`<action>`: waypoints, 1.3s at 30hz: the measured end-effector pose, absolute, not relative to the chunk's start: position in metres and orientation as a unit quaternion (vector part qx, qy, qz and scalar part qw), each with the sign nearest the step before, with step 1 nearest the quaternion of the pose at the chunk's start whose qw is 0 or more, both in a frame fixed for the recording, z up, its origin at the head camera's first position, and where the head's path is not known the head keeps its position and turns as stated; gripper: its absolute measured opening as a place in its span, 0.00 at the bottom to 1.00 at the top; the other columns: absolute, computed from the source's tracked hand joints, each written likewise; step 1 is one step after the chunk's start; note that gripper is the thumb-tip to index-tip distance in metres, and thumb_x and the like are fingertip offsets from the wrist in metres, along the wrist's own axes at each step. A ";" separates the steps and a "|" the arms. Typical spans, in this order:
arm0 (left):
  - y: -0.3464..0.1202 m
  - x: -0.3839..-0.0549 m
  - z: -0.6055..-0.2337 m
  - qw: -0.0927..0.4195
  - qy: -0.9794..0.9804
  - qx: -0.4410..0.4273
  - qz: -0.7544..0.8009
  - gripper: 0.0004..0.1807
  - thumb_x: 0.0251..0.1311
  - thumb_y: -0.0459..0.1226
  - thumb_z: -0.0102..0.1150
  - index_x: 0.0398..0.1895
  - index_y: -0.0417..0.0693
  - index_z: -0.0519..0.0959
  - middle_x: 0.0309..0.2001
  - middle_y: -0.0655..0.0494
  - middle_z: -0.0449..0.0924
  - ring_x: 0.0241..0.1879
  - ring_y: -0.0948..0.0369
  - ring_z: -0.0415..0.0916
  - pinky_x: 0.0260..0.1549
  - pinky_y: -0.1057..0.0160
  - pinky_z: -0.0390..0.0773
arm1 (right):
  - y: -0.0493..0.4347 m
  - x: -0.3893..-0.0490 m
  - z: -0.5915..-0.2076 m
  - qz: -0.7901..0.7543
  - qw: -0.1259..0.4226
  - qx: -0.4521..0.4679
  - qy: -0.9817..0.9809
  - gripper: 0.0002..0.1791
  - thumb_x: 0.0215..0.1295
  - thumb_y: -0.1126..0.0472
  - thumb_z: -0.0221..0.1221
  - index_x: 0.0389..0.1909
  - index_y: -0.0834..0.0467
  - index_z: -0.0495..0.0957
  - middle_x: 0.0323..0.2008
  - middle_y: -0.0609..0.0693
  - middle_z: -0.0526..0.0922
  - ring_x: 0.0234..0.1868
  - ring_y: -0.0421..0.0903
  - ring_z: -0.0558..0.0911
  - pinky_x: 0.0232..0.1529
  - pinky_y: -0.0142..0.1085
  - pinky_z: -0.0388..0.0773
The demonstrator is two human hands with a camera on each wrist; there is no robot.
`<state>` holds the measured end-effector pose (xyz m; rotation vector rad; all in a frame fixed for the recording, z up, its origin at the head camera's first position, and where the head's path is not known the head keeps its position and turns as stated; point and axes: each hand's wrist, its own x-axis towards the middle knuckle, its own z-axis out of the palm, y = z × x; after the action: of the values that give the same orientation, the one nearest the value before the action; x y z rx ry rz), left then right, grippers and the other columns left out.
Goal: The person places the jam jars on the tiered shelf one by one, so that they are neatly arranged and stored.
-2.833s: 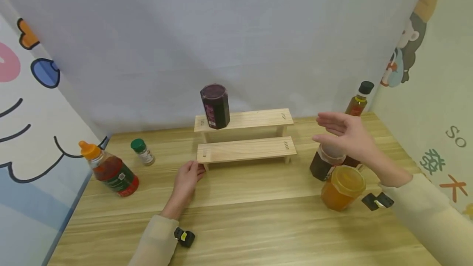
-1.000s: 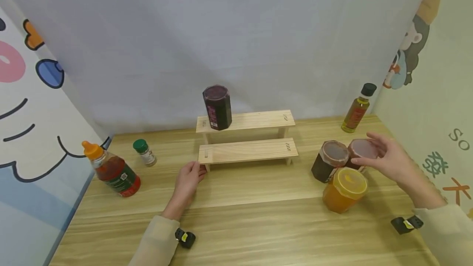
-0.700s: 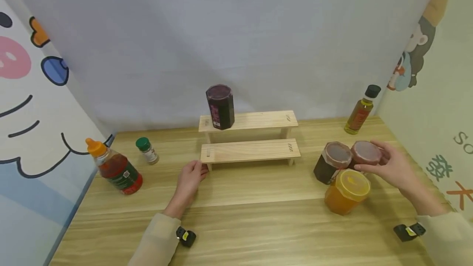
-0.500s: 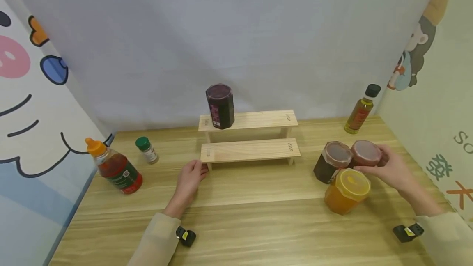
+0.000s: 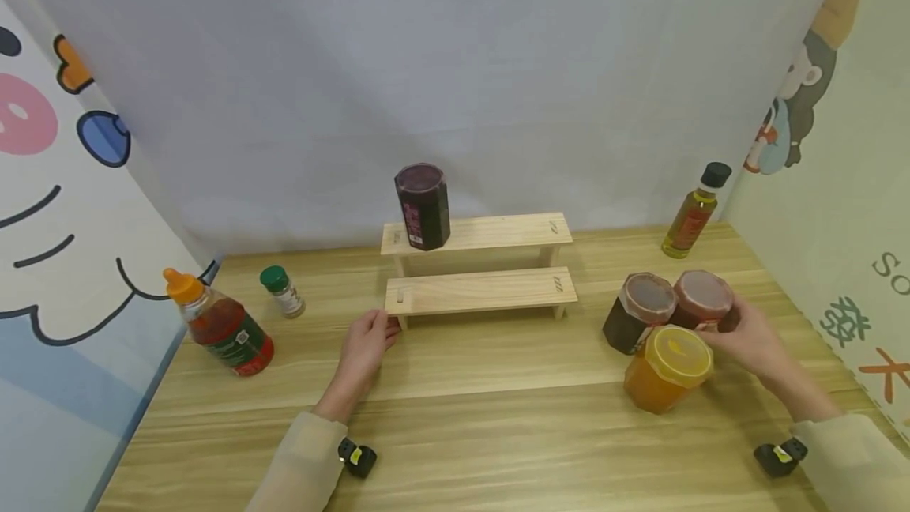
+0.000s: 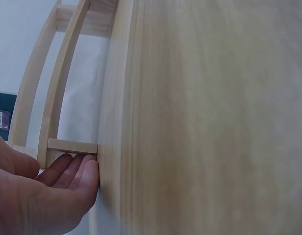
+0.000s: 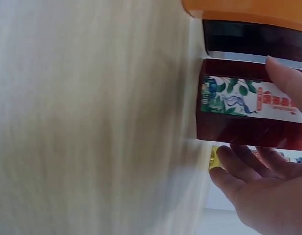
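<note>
My left hand (image 5: 362, 348) grips the left front corner of a two-step wooden shelf (image 5: 483, 291). In the left wrist view the thumb meets the lower board's end and the fingers curl at the short leg (image 6: 72, 146). My right hand (image 5: 752, 344) holds a dark red jar (image 5: 702, 300) standing on the table. In the right wrist view its thumb lies across the labelled side (image 7: 239, 98), with the fingers along the opposite side. Close by stand a dark jar (image 5: 636, 322) and an orange jar with a yellow lid (image 5: 664, 370). A dark purple jar (image 5: 424, 208) stands on the upper step.
An oil bottle (image 5: 688, 220) with a black cap stands at the table's back right. On the left are a small green-capped shaker (image 5: 283, 292) and a red sauce bottle (image 5: 223, 330) with an orange spout. A pale cloth wall (image 5: 426, 62) runs behind the table (image 5: 498, 449).
My right hand has come down from in front of the oil bottle, around the right side of the dark red jar, and closed on it. The left hand stays at the shelf corner.
</note>
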<state>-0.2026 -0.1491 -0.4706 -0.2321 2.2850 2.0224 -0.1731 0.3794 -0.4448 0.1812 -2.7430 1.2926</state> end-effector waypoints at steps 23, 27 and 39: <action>-0.148 -0.203 -0.470 0.036 0.746 -0.086 0.660 0.22 0.76 0.36 0.33 0.58 0.26 0.68 0.55 0.32 0.71 0.56 0.45 0.70 0.54 0.54 0.74 | 0.369 -0.169 -0.455 0.415 0.089 0.014 -0.905 0.30 0.52 0.67 0.68 0.54 0.72 0.67 0.37 0.58 0.77 0.31 0.34 0.72 0.28 0.24 0.72; -0.148 -0.204 -0.470 0.036 0.747 -0.085 0.658 0.22 0.76 0.36 0.33 0.58 0.25 0.68 0.55 0.32 0.71 0.56 0.44 0.70 0.54 0.54 0.74 | 0.366 -0.168 -0.453 0.415 0.092 -0.001 -0.905 0.29 0.53 0.64 0.69 0.53 0.71 0.69 0.36 0.55 0.77 0.30 0.35 0.73 0.28 0.24 0.72; -0.148 -0.203 -0.470 0.042 0.747 -0.086 0.658 0.21 0.76 0.36 0.33 0.58 0.26 0.68 0.55 0.33 0.70 0.56 0.45 0.70 0.54 0.55 0.74 | 0.367 -0.170 -0.452 0.423 0.120 -0.025 -0.898 0.27 0.51 0.60 0.72 0.48 0.69 0.73 0.30 0.45 0.79 0.30 0.33 0.75 0.27 0.23 0.74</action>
<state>-0.2033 -0.1484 -0.4695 -0.2635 2.2869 2.0133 -0.1703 0.3670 -0.4517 -0.0728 -2.6232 1.2370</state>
